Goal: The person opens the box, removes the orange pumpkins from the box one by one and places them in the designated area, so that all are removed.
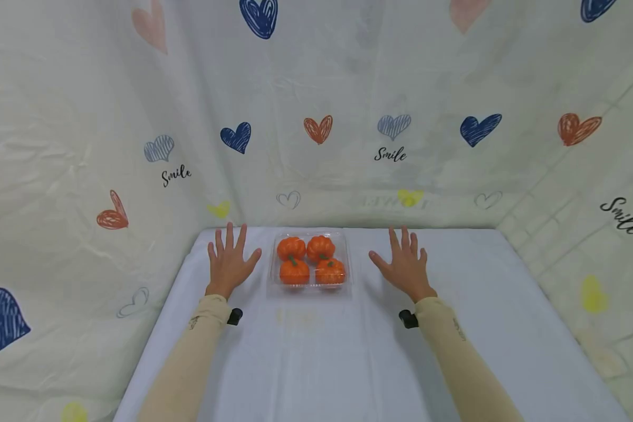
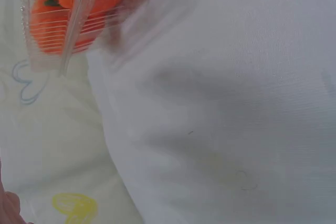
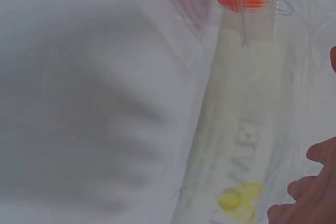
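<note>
A clear plastic container [image 1: 312, 288] with several small orange pumpkins [image 1: 320, 248] inside stands near the back of the white table, between the two hands. To its left, my left hand [image 1: 229, 268] is held with straight, spread fingers and nothing in it. On the other side my right hand [image 1: 407, 269] is likewise spread and holds nothing. Both hands are apart from the container. The left wrist view catches one end of the container [image 2: 76, 30] and only a sliver of the left hand [image 2: 9, 208]. Fingers of the right hand [image 3: 315, 192] show at the right wrist view's edge.
White cloth covers the table [image 1: 322, 363]. A pale curtain [image 1: 316, 76] printed with hearts and "Smile" hangs behind the table's back edge and down both sides. Dark wrist devices [image 1: 234, 316] sit at the sleeves.
</note>
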The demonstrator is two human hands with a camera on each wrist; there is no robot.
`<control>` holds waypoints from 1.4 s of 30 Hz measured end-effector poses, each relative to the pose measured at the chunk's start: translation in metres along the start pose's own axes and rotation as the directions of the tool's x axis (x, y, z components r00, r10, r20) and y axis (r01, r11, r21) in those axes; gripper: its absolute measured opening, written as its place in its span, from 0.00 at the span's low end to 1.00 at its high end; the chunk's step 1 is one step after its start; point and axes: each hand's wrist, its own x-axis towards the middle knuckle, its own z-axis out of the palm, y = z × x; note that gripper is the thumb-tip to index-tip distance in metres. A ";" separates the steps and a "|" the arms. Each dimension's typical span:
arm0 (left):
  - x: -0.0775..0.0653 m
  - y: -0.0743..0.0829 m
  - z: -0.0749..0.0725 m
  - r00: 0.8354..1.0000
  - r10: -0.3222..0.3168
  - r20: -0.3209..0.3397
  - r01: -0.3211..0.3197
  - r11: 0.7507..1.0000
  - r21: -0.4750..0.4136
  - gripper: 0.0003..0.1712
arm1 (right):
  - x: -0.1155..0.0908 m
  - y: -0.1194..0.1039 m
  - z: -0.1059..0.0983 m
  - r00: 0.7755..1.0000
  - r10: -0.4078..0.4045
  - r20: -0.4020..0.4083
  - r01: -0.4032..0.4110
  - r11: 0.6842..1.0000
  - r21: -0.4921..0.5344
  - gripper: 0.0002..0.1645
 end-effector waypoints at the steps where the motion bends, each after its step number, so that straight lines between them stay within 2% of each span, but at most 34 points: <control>1: 0.000 0.000 0.000 1.000 -0.001 0.000 0.001 1.000 -0.006 0.51 | -0.002 -0.001 0.001 1.000 -0.001 0.005 0.001 1.000 0.010 0.60; 9: -0.002 0.001 0.001 1.000 -0.023 0.019 0.023 1.000 0.000 0.51 | -0.016 -0.011 0.017 0.998 0.000 0.069 -0.008 0.992 0.124 0.60; 15: -0.002 0.000 0.003 0.999 -0.037 0.028 0.037 0.999 -0.003 0.51 | -0.025 -0.024 0.035 0.990 -0.002 0.144 -0.034 0.969 0.245 0.61; 19: -0.004 0.000 0.004 0.999 -0.038 0.020 0.038 0.999 -0.009 0.51 | -0.031 -0.031 0.048 0.980 -0.002 0.198 -0.067 0.938 0.341 0.60; 23: -0.006 -0.001 0.006 0.999 -0.034 0.004 0.034 0.999 -0.014 0.51 | -0.034 -0.037 0.060 0.970 0.014 0.242 -0.123 0.888 0.442 0.60; 29: -0.009 -0.004 0.008 0.999 -0.037 -0.006 0.036 0.999 -0.024 0.51 | -0.037 -0.045 0.076 0.961 0.031 0.275 -0.181 0.822 0.540 0.59; 34: -0.015 -0.005 0.010 0.999 -0.039 -0.021 0.037 0.996 -0.082 0.51 | -0.039 -0.048 0.088 0.954 0.051 0.294 -0.226 0.769 0.598 0.60; 36: -0.018 -0.005 0.011 0.999 -0.040 -0.023 0.037 0.992 -0.120 0.51 | -0.039 -0.048 0.092 0.954 0.057 0.294 -0.232 0.760 0.607 0.61; 40: -0.022 -0.005 0.017 0.999 -0.048 -0.021 0.043 0.979 -0.200 0.51 | -0.038 -0.048 0.099 0.954 0.077 0.289 -0.242 0.769 0.592 0.64; 42: -0.024 -0.005 0.022 0.998 -0.055 -0.020 0.048 0.962 -0.269 0.51 | -0.037 -0.049 0.102 0.954 0.092 0.287 -0.250 0.770 0.586 0.64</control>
